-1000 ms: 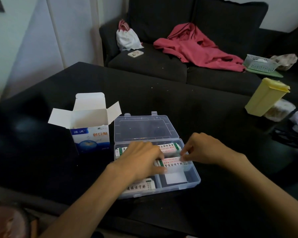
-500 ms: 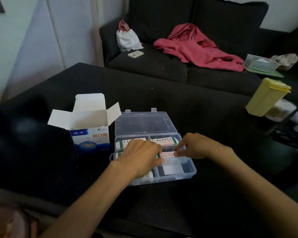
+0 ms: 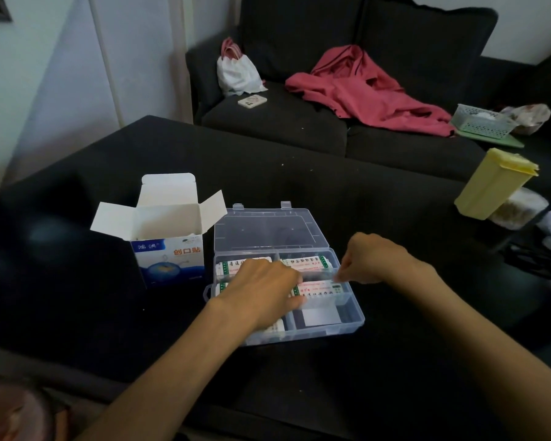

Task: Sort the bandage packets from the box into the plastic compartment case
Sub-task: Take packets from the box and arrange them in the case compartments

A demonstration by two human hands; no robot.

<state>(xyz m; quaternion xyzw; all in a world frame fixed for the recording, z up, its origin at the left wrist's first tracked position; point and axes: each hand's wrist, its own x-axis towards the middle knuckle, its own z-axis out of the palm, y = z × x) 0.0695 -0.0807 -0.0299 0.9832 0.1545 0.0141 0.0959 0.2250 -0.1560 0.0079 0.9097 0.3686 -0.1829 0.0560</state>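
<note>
Since a second ago the compartment case (image 3: 287, 275) has slid away from the near table edge, and the box (image 3: 169, 237) sits just beside its left wall now. Head view: both hands are over the case. The left hand (image 3: 261, 291) lies knuckles-up across the left compartments, its fingertips (image 3: 295, 302) reaching the left end of the bandage packet (image 3: 318, 288) in the middle right compartment; I cannot tell if they pinch it or just press it. The right hand (image 3: 372, 259) has thumb and forefinger pinched on that packet's right end, at the case's right wall. More packets fill the two far compartments, and one peeks out beneath the left wrist. The near right compartment holds only a white slip. The clear lid lies open, flat on the far side. Dark table (image 3: 395, 224) spreads wide to the right and near; a yellow container (image 3: 493, 183) stands well apart at the far right edge.
</note>
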